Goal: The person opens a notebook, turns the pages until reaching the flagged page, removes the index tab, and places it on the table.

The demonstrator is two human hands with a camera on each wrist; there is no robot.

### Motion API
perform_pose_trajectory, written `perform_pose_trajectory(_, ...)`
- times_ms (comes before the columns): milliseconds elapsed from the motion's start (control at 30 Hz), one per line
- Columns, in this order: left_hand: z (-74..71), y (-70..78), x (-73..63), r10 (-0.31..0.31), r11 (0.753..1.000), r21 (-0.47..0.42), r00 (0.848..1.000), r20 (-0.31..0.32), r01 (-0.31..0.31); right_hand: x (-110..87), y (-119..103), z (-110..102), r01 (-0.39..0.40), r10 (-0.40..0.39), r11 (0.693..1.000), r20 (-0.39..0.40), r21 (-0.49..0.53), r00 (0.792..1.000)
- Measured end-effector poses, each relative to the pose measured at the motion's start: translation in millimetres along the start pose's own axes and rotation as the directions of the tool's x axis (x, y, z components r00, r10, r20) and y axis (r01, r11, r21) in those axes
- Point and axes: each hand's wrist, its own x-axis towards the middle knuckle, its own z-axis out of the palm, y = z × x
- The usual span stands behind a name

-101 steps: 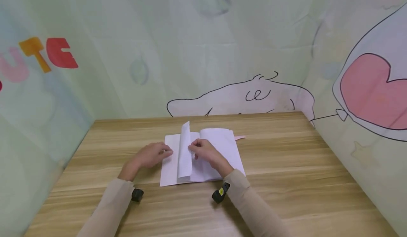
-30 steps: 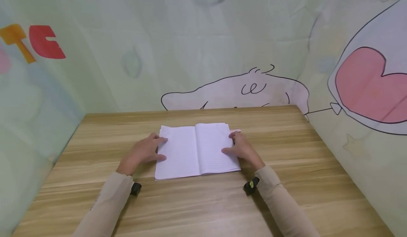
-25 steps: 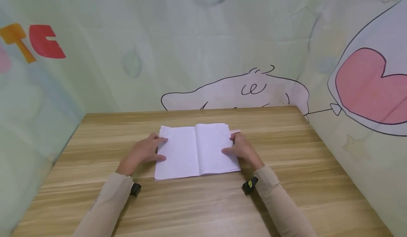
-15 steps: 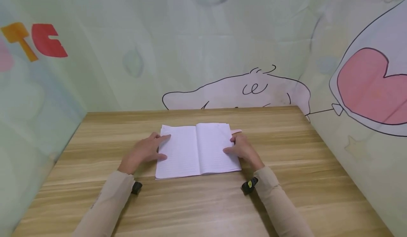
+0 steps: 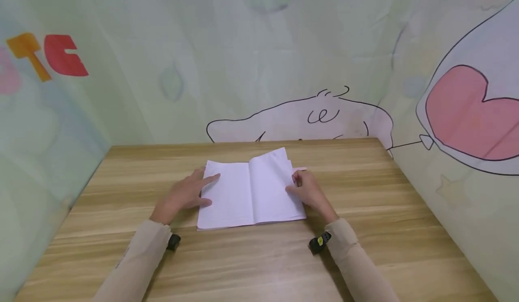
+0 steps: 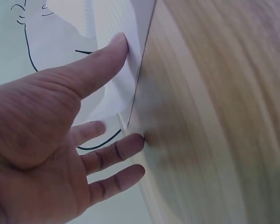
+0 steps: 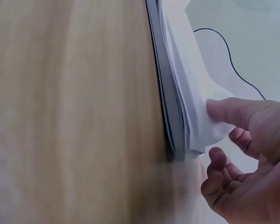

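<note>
An open notebook (image 5: 230,194) with lined white pages lies on the wooden table. My left hand (image 5: 187,193) rests at its left edge, thumb and index finger stretched over the left page; in the left wrist view its other fingers (image 6: 119,148) extend loosely beside the book. On the opposite side, my right hand (image 5: 309,189) pinches the edge of the top right page (image 5: 272,171), whose far corner is raised. The right wrist view shows the thumb (image 7: 228,111) on the page's face and a finger partly hidden behind it.
A pale pink strip (image 5: 299,169) sticks out past the notebook's right edge. The wooden table (image 5: 251,266) meets a printed cloth backdrop (image 5: 227,67) at the back and sides. A black wrist camera (image 5: 319,243) sits below the right sleeve.
Earlier my right hand held a page upright near the middle; then both hands lay at the outer edges of the flat notebook. Now the right page's far corner has lifted.
</note>
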Motion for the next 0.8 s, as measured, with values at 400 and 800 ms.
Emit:
perform_pose_trajectory(400, -1.8, 1.8, 0.7, -0.031, 0.998, 0.062, 0.997, 0.073, 0.026, 4.3, -32.9, -7.4, -0.069, 0.072, 0.991, -0.015, 0.110, 0.997)
perform_pose_trajectory(800, -3.2, 5.0, -1.3, -0.047, 0.997, 0.072, 0.994, 0.094, 0.040, 11.0, -69.1, 0.9, -0.049, 0.038, 0.963, 0.049, 0.265, 0.998)
